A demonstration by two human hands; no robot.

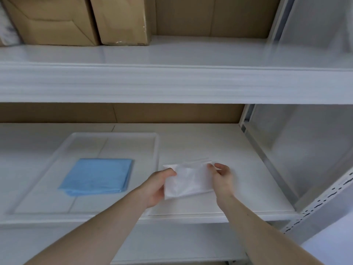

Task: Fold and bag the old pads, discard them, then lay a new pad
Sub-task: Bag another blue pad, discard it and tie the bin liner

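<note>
Both hands hold a thin, white, translucent plastic bag (188,179) just above the white shelf (238,169), to the right of the tray (155,150). The left hand (158,185) grips the bag's left edge, thumb on top and fingers curled beneath; the right hand (222,178) pinches the upper right corner between thumb and fingertips. The bag is roughly rectangular, soft and crinkled, and pulled fairly flat between the two grips; whether anything is inside it cannot be told. The tray is a shallow, white, smooth plastic rectangle with a low raised rim and rounded corners, lying flat on the same shelf. In it rests a folded blue pad (97,176), a neat square of matte, cloth-like sheet with layered edges showing along its near and right sides; it sits toward the middle of the tray, apart from the rim. The pad and the bag are apart, with the tray's right rim between them. On the shelf above (172,81) stand brown cardboard boxes (80,20), plain and creased. A brown panel (133,112) backs the lower shelf, and a white perforated metal upright (322,199) stands at the right
</note>
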